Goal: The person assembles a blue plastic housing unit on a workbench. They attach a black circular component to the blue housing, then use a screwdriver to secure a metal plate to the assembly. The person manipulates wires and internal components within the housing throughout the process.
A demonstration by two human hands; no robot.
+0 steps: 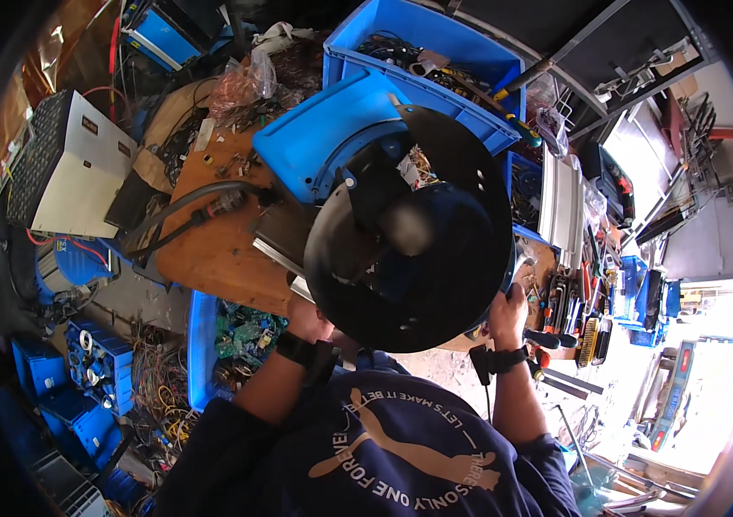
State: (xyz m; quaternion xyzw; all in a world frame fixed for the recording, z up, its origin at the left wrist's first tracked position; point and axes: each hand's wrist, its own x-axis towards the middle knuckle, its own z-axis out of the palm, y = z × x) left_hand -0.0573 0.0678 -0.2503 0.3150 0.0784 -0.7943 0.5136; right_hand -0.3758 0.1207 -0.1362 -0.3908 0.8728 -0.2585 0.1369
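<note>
Head view: I watch from above through the left fisheye.
Workbench (215,265): faced steeply downward.
Black casing (418,289): close beneath my lens.

The round housing (422,284) is black, the crate (470,112) blue, the workbench (228,267) orange-brown.

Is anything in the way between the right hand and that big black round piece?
Nothing visible stands between them: the right hand shows right beside the lower right edge of the black round piece. Whether they touch, I cannot tell.
</note>
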